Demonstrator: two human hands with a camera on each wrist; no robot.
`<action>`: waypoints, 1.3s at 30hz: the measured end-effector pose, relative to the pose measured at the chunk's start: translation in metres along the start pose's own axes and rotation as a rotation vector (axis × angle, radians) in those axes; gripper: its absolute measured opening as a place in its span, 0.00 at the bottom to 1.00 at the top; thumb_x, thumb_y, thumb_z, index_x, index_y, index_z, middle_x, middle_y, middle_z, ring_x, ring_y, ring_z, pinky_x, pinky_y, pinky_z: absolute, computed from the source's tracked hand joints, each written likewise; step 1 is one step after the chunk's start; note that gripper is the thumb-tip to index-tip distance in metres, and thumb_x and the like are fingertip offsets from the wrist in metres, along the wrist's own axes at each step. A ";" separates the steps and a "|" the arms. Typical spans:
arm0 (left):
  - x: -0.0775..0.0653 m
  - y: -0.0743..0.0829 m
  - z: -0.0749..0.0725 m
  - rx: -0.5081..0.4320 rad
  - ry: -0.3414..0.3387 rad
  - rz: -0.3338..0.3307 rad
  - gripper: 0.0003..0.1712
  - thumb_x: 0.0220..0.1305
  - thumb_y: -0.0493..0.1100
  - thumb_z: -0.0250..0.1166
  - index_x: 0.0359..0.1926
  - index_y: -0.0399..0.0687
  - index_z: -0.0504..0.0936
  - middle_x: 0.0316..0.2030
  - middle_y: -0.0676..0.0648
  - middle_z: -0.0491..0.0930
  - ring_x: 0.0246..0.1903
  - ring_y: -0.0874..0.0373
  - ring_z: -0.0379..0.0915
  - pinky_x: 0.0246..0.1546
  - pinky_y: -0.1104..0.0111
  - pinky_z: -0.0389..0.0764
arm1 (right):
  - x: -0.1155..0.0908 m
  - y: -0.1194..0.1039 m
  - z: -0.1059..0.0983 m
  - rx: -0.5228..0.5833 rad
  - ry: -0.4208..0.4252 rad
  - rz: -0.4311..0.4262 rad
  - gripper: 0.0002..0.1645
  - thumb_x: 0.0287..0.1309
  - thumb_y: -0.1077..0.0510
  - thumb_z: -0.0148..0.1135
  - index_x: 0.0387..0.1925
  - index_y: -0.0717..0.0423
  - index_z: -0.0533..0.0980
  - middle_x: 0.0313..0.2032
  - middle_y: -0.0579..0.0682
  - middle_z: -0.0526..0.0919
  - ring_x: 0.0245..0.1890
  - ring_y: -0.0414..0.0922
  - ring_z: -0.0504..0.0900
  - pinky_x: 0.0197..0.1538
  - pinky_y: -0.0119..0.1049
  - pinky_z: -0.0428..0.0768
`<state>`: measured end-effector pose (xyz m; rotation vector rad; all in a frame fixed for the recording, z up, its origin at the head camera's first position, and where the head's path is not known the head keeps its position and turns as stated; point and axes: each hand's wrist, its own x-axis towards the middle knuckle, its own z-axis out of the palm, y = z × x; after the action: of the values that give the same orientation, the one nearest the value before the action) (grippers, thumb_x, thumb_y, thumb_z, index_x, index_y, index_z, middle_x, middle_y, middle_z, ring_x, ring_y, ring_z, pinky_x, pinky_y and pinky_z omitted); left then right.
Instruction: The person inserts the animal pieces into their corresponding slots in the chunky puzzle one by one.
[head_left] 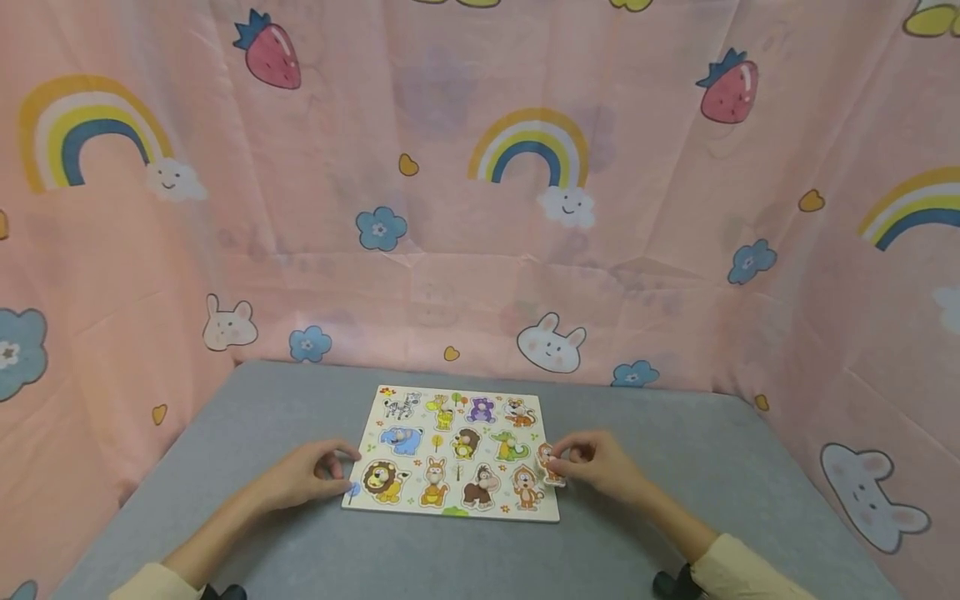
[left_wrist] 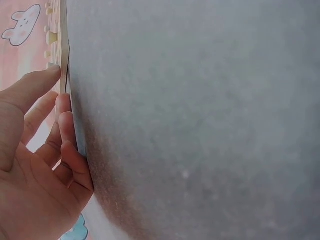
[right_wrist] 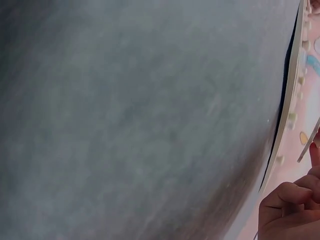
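Note:
A wooden peg puzzle board with colourful animal pictures lies on the grey table. At its left edge, my left hand grips the board, the thumb against the knobbed face and curled fingers by the edge, as the left wrist view shows. My right hand pinches a monkey puzzle piece over the board's right edge. That piece appears as a thin tilted plate above the board in the right wrist view. A matching monkey picture sits in the lower right corner of the board.
Other animals on the board include a lion, a gorilla, a crocodile and a zebra. Grey cloth covers the table. A pink printed curtain encloses the back and sides.

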<state>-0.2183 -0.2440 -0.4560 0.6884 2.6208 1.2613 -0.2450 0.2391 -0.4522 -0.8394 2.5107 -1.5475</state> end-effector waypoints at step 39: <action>0.000 0.000 -0.001 -0.004 -0.006 -0.026 0.20 0.60 0.39 0.75 0.53 0.43 0.80 0.29 0.51 0.76 0.21 0.62 0.68 0.23 0.70 0.69 | 0.004 -0.009 0.038 0.048 -0.026 0.021 0.08 0.59 0.63 0.74 0.35 0.66 0.85 0.16 0.41 0.65 0.16 0.33 0.61 0.21 0.28 0.59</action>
<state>-0.2188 -0.2442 -0.4556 0.6546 2.6131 1.2554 -0.2317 0.2038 -0.4619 -0.8186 2.4459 -1.5732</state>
